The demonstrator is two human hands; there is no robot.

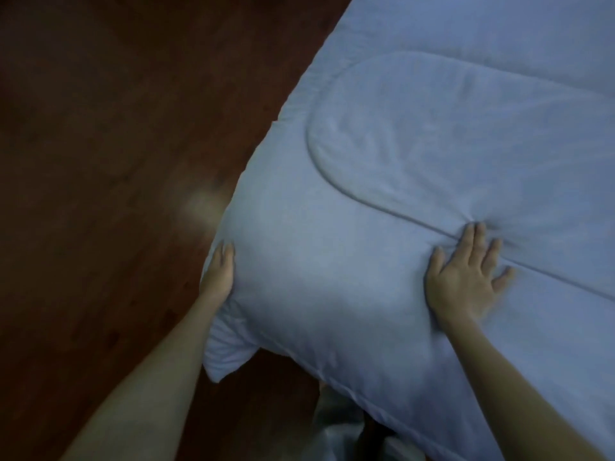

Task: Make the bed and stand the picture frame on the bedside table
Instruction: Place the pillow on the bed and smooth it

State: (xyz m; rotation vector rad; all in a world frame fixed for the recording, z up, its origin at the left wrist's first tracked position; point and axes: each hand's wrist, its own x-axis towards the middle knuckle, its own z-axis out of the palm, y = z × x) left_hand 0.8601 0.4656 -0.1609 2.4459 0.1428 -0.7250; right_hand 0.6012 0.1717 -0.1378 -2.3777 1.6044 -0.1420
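My right grip lies spread flat on the quilt, left grip straight-fingered against its edge; I should smooth outward evenly.

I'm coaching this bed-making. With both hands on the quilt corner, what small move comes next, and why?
Probably sweep the right hand across the pale blue quilted bedcover to flatten the creases gathered at its fingertips, beside the stitched seam, while the left hand steadies the corner's side.

The quilt lies on the bed, floor to its left.
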